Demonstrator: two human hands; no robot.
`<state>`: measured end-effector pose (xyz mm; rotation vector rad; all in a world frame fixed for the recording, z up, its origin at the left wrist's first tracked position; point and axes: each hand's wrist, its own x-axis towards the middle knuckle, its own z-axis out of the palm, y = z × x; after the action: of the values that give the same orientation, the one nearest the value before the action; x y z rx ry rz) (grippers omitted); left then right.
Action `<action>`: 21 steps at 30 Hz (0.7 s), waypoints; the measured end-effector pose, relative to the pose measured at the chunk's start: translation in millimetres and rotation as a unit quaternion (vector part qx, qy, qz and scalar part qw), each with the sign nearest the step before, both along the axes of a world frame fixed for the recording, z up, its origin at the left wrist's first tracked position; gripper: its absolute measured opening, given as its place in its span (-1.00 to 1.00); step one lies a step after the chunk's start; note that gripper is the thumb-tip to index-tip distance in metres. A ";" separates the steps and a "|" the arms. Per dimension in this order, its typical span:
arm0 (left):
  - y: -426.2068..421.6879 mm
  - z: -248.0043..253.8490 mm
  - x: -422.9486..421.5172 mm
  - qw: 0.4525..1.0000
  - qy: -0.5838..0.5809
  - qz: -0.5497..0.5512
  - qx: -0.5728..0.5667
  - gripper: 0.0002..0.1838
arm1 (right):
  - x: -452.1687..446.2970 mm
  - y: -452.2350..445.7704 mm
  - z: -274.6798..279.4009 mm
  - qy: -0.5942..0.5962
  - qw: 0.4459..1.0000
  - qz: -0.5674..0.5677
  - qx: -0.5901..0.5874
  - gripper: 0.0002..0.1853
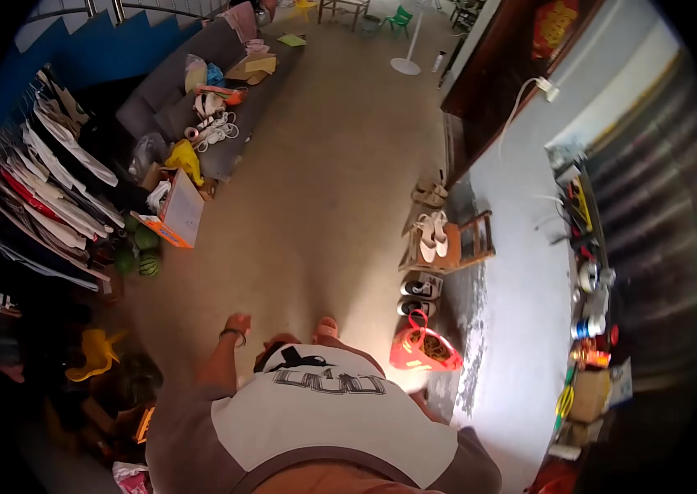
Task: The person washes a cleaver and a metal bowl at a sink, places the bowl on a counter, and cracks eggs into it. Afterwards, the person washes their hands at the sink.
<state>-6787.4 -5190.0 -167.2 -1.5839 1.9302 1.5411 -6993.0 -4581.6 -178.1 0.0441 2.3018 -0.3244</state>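
Note:
My left hand (pixel 238 323) hangs low beside my body, a dark band around its wrist. Its fingers look loosely bent and apart, and nothing shows in them. Beneath it is the bare concrete floor (pixel 283 222). Only a bit of my right arm shows at my side; the right hand itself is hidden behind my body. Nearest to that side stands a red bag (pixel 404 356) with handles, holding brownish contents I cannot make out. A white and dark shirt covers my torso, and one foot (pixel 326 327) shows in front.
To the left are a clothes rack (pixel 52 181), watermelons (pixel 148 263), an open carton (pixel 180 216) and a cluttered grey sofa (pixel 159 90). On the right, a wooden chair (pixel 472 243) bears light sandals (pixel 433 237), with sneakers (pixel 421 290) beside it. A white stand base (pixel 405 66) sits farther ahead.

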 end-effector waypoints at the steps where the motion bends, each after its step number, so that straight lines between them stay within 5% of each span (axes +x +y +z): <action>1: -0.1 -13.4 17.8 0.998 -0.052 -0.042 0.002 -0.68 | -62.9 -37.5 -1.5 0.076 0.996 0.011 -0.035 -0.64; 2: 13.2 28.6 15.5 0.979 -0.099 0.109 0.144 -0.57 | -128.2 -78.8 -7.3 0.188 0.977 0.055 -0.090 -0.65; 3: 4.8 -22.2 43.1 0.975 -0.121 0.111 0.149 -0.55 | -195.7 -125.5 -8.2 0.296 0.940 0.113 -0.126 -0.66; 4: 10.1 -17.0 52.2 0.959 -0.167 0.153 0.173 -0.57 | -281.4 -176.7 -18.5 0.340 0.838 0.405 -0.133 -0.72; 6: 12.6 19.2 33.1 0.939 -0.213 0.192 0.187 -0.62 | -397.0 -295.6 47.1 0.371 0.842 0.355 -0.165 -0.80; 7: 4.8 24.3 11.7 0.936 -0.221 0.198 0.190 -0.63 | -435.1 -355.3 90.5 0.280 0.892 0.257 -0.246 -0.80; 8: -9.5 20.0 -12.6 0.933 -0.229 0.199 0.194 -0.65 | -453.3 -417.2 127.2 0.320 0.883 0.139 -0.314 -0.75; 11: -76.8 12.8 -106.5 0.941 -0.238 0.166 0.173 -0.67 | -528.2 -525.3 175.1 0.247 0.883 0.086 -0.390 -0.69; 13: -142.6 14.0 -193.3 0.957 -0.260 0.061 0.117 -0.67 | -564.7 -558.1 155.0 0.290 0.876 0.134 -0.362 -0.79; 15: -227.5 13.1 -304.9 0.959 -0.273 -0.061 0.031 -0.64 | -603.4 -554.2 87.0 0.273 0.868 0.370 -0.188 -0.68; 16: -266.1 17.2 -369.2 0.971 -0.233 -0.018 0.043 -0.63 | -613.3 -538.5 55.8 0.099 0.941 0.239 -0.219 -0.64; 17: -299.7 0.7 -429.8 0.987 -0.121 0.059 0.091 -0.70 | -612.4 -528.6 55.8 0.107 0.919 0.358 -0.127 -0.62; 18: -342.4 -14.3 -490.4 0.982 -0.008 0.136 0.132 -0.69 | -614.5 -513.9 55.1 0.003 0.930 0.359 -0.084 -0.58; 19: -390.4 -14.0 -552.9 0.998 -0.027 -0.060 -0.005 -0.65 | -611.2 -472.3 11.2 0.080 0.919 0.339 -0.184 -0.58; 21: -466.2 12.7 -681.0 0.862 -0.006 -0.399 -0.312 -0.73 | -620.0 -451.7 20.6 -0.051 0.982 0.172 -0.061 -0.59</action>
<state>-7468.4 -5656.2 -154.4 -0.6884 2.7269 0.5841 -7613.0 -5033.2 -157.5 -0.3867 2.1349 -0.2752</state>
